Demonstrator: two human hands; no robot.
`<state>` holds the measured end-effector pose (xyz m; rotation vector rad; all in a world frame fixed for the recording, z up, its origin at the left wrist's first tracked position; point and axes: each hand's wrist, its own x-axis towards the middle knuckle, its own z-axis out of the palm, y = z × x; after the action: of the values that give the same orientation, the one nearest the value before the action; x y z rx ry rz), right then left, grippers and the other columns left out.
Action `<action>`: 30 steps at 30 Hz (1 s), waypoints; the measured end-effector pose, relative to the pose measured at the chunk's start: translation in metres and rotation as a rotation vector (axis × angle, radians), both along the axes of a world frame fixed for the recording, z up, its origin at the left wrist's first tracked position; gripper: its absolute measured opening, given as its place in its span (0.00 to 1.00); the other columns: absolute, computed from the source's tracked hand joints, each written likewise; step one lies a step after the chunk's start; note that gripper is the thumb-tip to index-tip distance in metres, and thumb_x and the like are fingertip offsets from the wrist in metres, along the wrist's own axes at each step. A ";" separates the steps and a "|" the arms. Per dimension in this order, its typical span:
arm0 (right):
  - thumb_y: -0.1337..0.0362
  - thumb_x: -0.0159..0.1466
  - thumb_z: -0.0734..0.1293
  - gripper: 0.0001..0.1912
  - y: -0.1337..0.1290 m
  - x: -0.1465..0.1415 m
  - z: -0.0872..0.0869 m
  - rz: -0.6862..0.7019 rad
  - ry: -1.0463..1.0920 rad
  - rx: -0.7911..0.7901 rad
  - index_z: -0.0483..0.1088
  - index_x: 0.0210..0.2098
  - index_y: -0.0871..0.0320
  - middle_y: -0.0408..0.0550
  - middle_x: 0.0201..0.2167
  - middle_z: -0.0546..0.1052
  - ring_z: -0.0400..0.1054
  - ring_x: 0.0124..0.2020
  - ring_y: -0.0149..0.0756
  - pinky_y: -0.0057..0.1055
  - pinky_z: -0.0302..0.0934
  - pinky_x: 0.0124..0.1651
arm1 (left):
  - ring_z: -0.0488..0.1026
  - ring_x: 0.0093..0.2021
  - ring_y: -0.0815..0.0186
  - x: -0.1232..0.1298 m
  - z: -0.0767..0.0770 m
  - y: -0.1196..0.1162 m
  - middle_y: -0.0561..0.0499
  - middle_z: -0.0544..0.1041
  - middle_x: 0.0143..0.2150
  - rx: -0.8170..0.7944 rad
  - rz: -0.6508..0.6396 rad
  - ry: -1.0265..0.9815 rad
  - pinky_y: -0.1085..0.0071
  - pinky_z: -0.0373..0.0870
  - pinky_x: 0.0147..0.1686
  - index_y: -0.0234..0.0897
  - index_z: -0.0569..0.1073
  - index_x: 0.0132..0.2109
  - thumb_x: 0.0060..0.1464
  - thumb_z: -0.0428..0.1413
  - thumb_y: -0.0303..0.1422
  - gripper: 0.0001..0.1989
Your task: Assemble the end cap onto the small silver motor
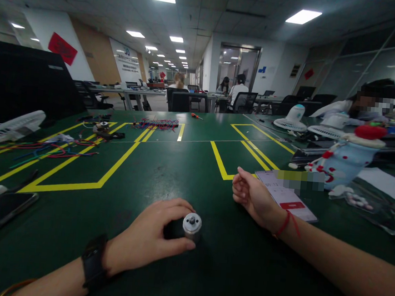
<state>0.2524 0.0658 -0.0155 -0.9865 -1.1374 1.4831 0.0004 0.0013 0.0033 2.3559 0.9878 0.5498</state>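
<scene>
A small silver electric motor (192,226) stands upright on the green table near its front, its shaft end with two dark holes facing up. Round its left side curve the thumb and fingers of my left hand (152,235), which grips it. My right hand (251,193) is closed, fingers curled in and thumb along the top, and hovers or rests just left of a phone (291,196) with a lit screen. Whatever lies inside that fist, if anything, is hidden.
Coloured wires (64,149) and a bundle of red and blue leads (156,124) lie at the left and back. An orange screwdriver (196,116) is beyond. To the right stand a light-blue tumbler (350,160) and small white fans (291,121). A black phone (4,215) lies front left.
</scene>
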 end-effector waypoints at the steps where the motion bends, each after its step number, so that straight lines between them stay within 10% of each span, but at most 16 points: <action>1: 0.47 0.60 0.62 0.19 0.000 0.000 0.000 0.005 -0.010 0.004 0.61 0.26 0.57 0.35 0.18 0.54 0.44 0.17 0.25 0.26 0.39 0.20 | 0.70 0.47 0.58 0.000 0.000 0.000 0.50 0.73 0.50 -0.002 -0.003 -0.001 0.64 0.64 0.47 0.42 0.72 0.47 0.54 0.60 0.38 0.14; 7: 0.54 0.60 0.65 0.17 -0.011 -0.004 0.009 0.140 -0.217 0.095 0.64 0.21 0.59 0.37 0.17 0.58 0.49 0.18 0.26 0.27 0.43 0.22 | 0.69 0.48 0.58 0.000 0.000 -0.001 0.50 0.72 0.51 0.007 0.015 0.014 0.64 0.63 0.48 0.43 0.71 0.48 0.54 0.60 0.38 0.15; 11: 0.63 0.61 0.66 0.08 -0.037 -0.020 0.030 0.351 -0.684 0.638 0.71 0.28 0.60 0.45 0.30 0.69 0.62 0.32 0.30 0.29 0.55 0.36 | 0.70 0.47 0.59 0.000 -0.001 0.000 0.51 0.73 0.49 0.009 0.016 0.038 0.65 0.63 0.46 0.42 0.72 0.46 0.54 0.61 0.38 0.13; 15: 0.64 0.61 0.66 0.08 -0.058 -0.041 0.041 0.288 -0.784 0.815 0.72 0.39 0.58 0.48 0.40 0.68 0.63 0.40 0.34 0.32 0.58 0.44 | 0.69 0.48 0.58 -0.001 -0.004 0.001 0.52 0.73 0.48 0.043 0.027 0.037 0.65 0.63 0.47 0.42 0.72 0.45 0.52 0.61 0.38 0.13; 23: 0.66 0.61 0.66 0.04 -0.048 -0.036 0.043 0.271 -0.640 0.799 0.71 0.35 0.60 0.45 0.35 0.69 0.64 0.36 0.29 0.26 0.60 0.38 | 0.70 0.44 0.59 0.001 -0.002 -0.001 0.52 0.73 0.46 0.030 0.018 0.031 0.66 0.64 0.45 0.41 0.73 0.43 0.53 0.61 0.37 0.11; 30: 0.68 0.58 0.68 0.04 -0.038 -0.007 0.023 0.627 -0.837 0.697 0.73 0.34 0.61 0.46 0.36 0.71 0.66 0.34 0.29 0.26 0.62 0.36 | 0.69 0.46 0.59 0.000 -0.003 0.001 0.51 0.72 0.49 0.009 0.002 0.030 0.65 0.63 0.46 0.42 0.72 0.46 0.53 0.61 0.38 0.13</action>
<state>0.2457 0.0277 0.0076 -0.7683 -2.5321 0.9292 0.0006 0.0027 0.0006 2.3778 1.0035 0.5229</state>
